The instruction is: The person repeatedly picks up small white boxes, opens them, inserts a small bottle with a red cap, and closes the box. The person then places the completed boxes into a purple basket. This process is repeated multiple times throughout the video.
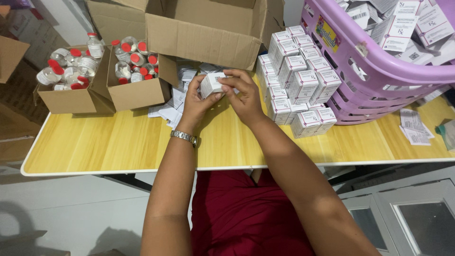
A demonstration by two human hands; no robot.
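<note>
Holding a small white carton [212, 84] between both hands, the person works just above the yellow tabletop [118, 142]. From the head camera, the left hand [198, 102], with a metal watch [184, 137] on its wrist, is clamped round the carton's underside and near face, thumb pressed against it. The right hand [244, 95] curls over the carton's right end, fingers closed on it. Just right of the hands stands a stack of matching white cartons [298, 80], touching a purple plastic basket [379, 71] filled with more of them. To the left sit two open cardboard boxes [137, 92] of red-capped vials [135, 59]. Folded paper leaflets [170, 106] lie under the hands, before a large open cardboard box [204, 33].
</note>
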